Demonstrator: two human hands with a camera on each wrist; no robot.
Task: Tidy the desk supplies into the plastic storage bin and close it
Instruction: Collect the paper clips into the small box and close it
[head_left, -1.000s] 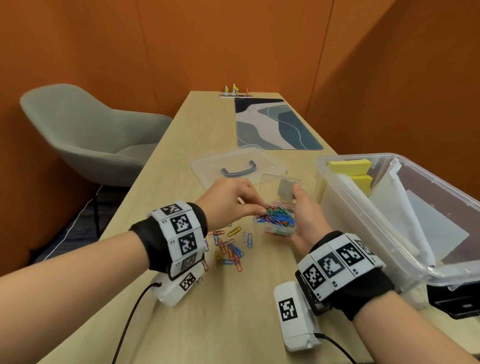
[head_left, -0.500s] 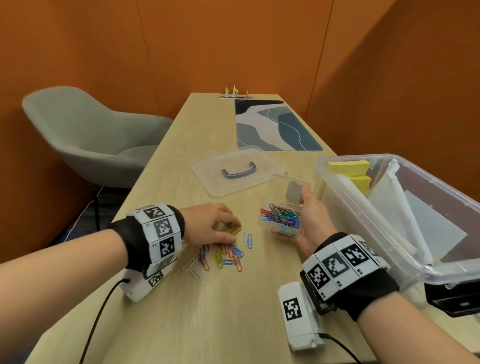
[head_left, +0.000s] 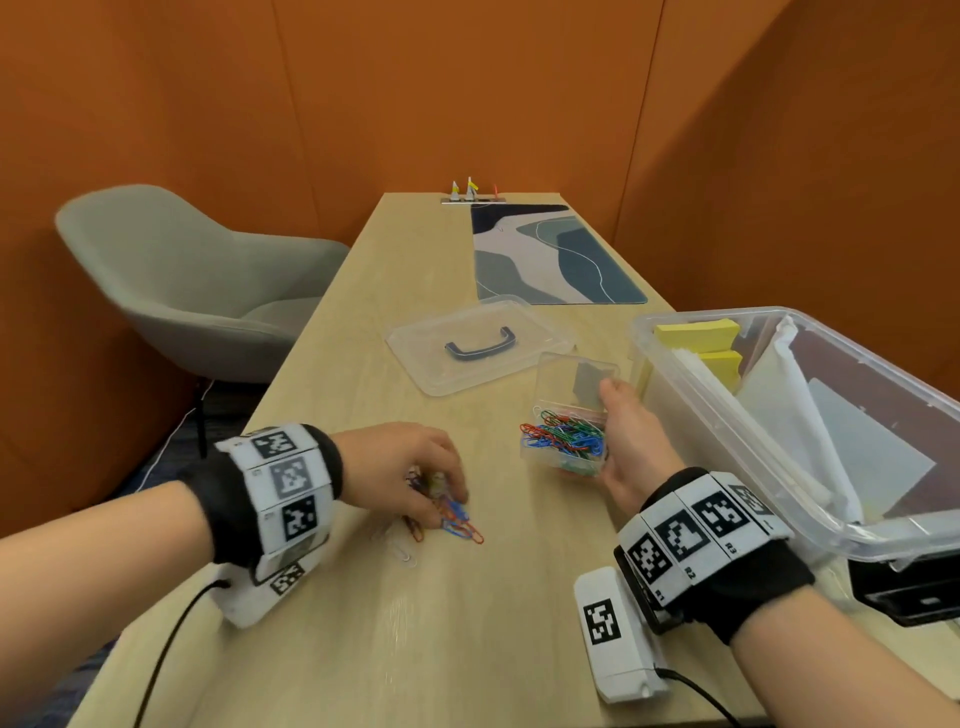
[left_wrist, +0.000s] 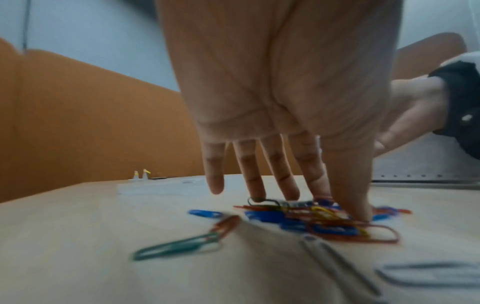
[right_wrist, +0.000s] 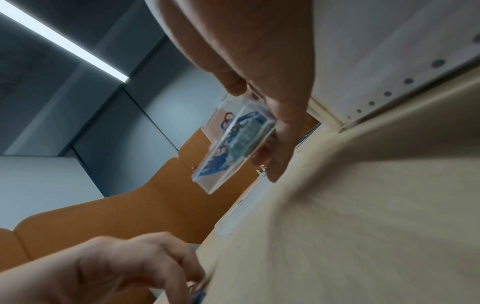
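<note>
Left hand (head_left: 400, 467) nearer, clips (head_left: 460, 522) half-hidden

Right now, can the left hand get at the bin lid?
Probably yes: the lid lies flat on bare desk beyond the left hand, nothing between, though it touches loose paper clips.

loose clips (head_left: 457, 522) sat on desk (head_left: 441, 649), left of clip box (head_left: 566, 441); bin (head_left: 691, 395) right of that, lid (head_left: 483, 348) behind
</note>
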